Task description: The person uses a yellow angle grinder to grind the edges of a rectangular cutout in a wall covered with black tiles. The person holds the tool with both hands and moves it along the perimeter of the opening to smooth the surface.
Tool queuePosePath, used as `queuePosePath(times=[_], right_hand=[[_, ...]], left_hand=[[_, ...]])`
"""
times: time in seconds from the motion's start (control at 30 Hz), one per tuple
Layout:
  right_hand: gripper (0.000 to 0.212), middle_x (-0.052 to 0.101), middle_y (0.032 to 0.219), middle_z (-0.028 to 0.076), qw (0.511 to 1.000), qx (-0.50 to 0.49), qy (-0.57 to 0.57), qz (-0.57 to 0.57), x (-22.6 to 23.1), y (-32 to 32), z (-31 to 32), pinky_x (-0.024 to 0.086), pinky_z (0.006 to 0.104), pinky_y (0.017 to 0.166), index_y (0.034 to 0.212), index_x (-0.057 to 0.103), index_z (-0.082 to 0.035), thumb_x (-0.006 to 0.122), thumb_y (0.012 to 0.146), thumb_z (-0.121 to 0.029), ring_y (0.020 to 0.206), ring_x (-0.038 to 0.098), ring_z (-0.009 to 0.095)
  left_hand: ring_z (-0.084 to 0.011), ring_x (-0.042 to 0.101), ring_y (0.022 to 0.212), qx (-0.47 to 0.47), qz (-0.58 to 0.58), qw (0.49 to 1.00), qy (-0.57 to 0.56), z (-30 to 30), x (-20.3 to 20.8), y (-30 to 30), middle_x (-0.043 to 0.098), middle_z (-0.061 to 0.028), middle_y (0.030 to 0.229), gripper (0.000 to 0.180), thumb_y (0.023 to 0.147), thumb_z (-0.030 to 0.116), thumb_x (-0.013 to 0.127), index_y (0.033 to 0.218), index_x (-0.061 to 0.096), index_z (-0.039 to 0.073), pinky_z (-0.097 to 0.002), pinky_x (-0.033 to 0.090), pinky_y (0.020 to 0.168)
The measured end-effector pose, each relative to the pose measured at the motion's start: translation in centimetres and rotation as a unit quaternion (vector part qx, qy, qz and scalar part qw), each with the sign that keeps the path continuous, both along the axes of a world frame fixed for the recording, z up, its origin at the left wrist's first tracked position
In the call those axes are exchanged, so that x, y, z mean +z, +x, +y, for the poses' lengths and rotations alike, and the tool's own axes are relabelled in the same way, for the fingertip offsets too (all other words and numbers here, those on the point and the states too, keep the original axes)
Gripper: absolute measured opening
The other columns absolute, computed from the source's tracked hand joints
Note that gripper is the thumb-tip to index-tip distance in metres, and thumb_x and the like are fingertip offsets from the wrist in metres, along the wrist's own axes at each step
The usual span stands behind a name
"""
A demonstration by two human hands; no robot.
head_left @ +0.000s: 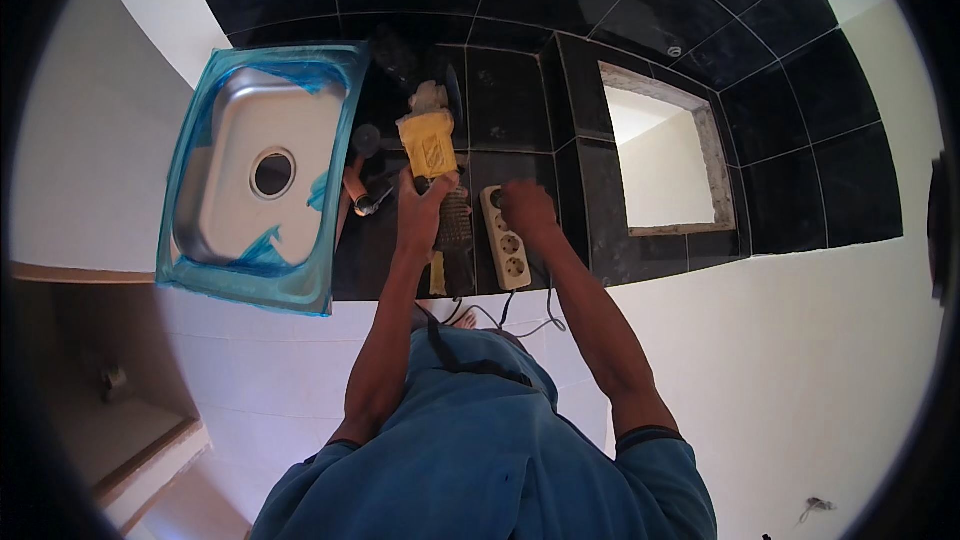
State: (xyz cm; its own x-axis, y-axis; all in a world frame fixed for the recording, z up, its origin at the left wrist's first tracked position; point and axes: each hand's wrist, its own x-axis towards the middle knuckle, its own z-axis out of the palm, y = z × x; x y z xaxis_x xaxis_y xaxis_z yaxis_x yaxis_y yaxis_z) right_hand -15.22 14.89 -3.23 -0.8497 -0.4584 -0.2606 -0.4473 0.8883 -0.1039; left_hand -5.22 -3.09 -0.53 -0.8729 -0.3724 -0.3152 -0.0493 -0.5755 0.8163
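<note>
you have your left hand on the power tool, just below its yellow cover; the thumb and the fingers are closed around it, so i judge this grip is narrow and firm. your right hand is curled over the far end of the white socket strip. the fingers hide what is under them, so i cannot tell if they pinch a plug or only press on the strip.

the tool is on the black tiled counter, between the sink with blue film on its rim, at your left, and the strip, at your right. it seems to rest there, but its underside is not visible. nearer to the sink there is also a copper-coloured fitting.

in my judgement, the step in hand is at the strip, perhaps with a plug, while the left hand secures the tool. the next move, i think, calls for a steady strip, a straight action at the socket, and left fingers well apart from any switch.

the long axis of the tool goes from front to back. its head points away from you, to the tiled wall, leaning a little to the left; its tail comes toward you. the strip lies nearly parallel, just beside it.
</note>
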Motion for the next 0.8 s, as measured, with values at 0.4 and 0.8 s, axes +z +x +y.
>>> queuePosePath(times=[0.4, 0.8], right_hand=[[0.018, 0.072, 0.101, 0.021, 0.995, 0.08, 0.059, 0.001, 0.2, 0.2, -0.4, 0.061, 0.0497, 0.082, 0.103, 0.073, -0.005, 0.072, 0.087, -0.013, 0.096, 0.074, 0.04], [0.021, 0.071, 0.11, 0.02, 0.999, 0.023, -0.02, 0.021, -1.2, -1.7, -0.2, 0.06, 0.0482, 0.086, 0.104, 0.074, -0.005, 0.076, 0.083, -0.01, 0.103, 0.072, 0.038]], left_hand=[[-0.0172, 0.07, 0.067, -0.013, 0.013, 1.0, 0.02, 0.0, 1.3, -1.6, 0.068, -0.0118, 0.094, 0.053, 0.09, 0.024, 0.076, 0.127, 0.045, 0.004, -0.0315, 0.062, 0.06], [-0.0203, 0.071, 0.082, -0.03, 0.072, 0.996, 0.041, 0.0, 4.1, -1.4, 0.068, -0.0141, 0.107, 0.045, 0.092, 0.018, 0.07, 0.128, 0.048, 0.001, -0.0355, 0.065, 0.064]])
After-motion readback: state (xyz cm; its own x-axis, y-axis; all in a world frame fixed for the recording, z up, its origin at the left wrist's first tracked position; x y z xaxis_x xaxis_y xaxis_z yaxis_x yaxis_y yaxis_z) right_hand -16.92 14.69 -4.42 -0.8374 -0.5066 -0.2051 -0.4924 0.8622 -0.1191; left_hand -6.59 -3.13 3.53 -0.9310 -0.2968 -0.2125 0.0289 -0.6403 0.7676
